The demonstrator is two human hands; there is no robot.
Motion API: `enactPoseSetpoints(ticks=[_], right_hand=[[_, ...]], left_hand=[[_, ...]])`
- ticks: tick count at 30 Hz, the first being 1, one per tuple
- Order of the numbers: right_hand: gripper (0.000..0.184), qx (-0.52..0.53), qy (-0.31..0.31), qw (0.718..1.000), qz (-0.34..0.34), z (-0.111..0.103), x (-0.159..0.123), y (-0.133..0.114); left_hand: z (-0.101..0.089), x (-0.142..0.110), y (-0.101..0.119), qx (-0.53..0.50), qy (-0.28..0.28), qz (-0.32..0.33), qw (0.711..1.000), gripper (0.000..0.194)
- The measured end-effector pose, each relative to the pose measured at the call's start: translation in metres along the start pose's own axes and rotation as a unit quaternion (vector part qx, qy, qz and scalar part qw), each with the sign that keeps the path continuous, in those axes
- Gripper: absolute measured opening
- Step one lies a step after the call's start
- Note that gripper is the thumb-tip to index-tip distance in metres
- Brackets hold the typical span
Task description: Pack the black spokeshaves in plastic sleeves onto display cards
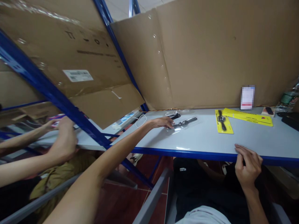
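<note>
At the left of the white tabletop, my left hand (163, 122) reaches out with its fingers closed on the near end of a black spokeshave (183, 123) in a clear plastic blister. Just behind those fingers lies another black piece (175, 116), partly hidden, its kind unclear. My right hand (249, 165) rests at the table's front edge, loosely curled, thumb apart from the fingers, holding nothing. Further back, a second spokeshave (221, 120) lies on a yellow backing card (227, 129). Beside it are several overlapping yellow cards (252, 118).
Tall cardboard (210, 56) walls the table's back. A blue metal post (70, 102) slants on the left, beyond which a co-worker's hands (64, 137) handle a box. A propped phone-like screen (247, 98) and a plastic bottle (288, 98) stand at the back right.
</note>
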State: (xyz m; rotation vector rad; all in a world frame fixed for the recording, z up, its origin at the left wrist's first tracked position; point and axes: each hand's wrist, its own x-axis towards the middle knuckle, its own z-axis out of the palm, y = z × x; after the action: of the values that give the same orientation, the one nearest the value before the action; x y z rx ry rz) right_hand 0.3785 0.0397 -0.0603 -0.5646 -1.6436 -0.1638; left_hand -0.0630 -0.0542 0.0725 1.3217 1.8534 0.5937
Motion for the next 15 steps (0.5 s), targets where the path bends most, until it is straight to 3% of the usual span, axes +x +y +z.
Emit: enactPoseSetpoints(ticks=[5,9,12,15], right_hand=[[0.023,0.0,-0.001,1.0,-0.002,0.0,0.0,0.0],[0.024,0.001,0.002,1.0,0.0,0.001,-0.001,0.0],[0.024,0.003,0.001,1.0,0.003,0.001,-0.001,-0.001],[0.025,0.003,0.002,1.0,0.003,0.0,0.0,-0.002]], left_hand=[[-0.003,-0.002,0.012,0.106,0.049,0.026,0.993,0.038],[0.004,-0.01,0.026,0.231,0.076,0.077,0.967,0.028],[0.023,-0.02,0.032,0.349,0.145,0.086,0.922,0.013],[0.05,-0.03,0.032,0.476,0.208,0.09,0.849,0.008]])
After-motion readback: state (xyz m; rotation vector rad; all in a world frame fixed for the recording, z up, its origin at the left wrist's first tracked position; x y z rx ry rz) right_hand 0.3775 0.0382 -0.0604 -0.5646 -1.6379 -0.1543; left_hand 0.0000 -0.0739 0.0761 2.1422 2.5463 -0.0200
